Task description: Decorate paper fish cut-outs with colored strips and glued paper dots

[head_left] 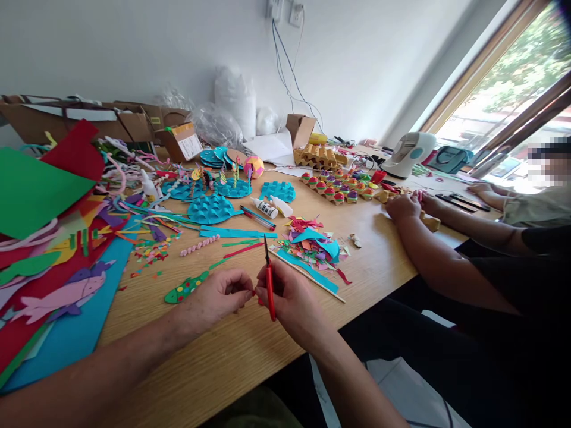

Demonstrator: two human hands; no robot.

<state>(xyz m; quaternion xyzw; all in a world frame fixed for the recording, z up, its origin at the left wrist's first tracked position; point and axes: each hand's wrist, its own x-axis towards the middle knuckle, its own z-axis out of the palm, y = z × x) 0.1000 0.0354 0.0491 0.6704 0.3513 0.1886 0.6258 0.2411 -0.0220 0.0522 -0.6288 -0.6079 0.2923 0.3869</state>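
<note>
Head view: I observe the left hand (225, 291) pinching a small red piece (254, 293); the right hand (292, 297) grips a dark-tipped, red-handled tool (270, 291). Both items are above the worktop (209, 368), near its front edge.

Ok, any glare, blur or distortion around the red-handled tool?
Head view: the red-handled tool looks fairly sharp, without strong glare; the window at right is washed out and slanted, perhaps by camera tilt or wide-angle distortion; below the table, shadow hides detail.
</note>
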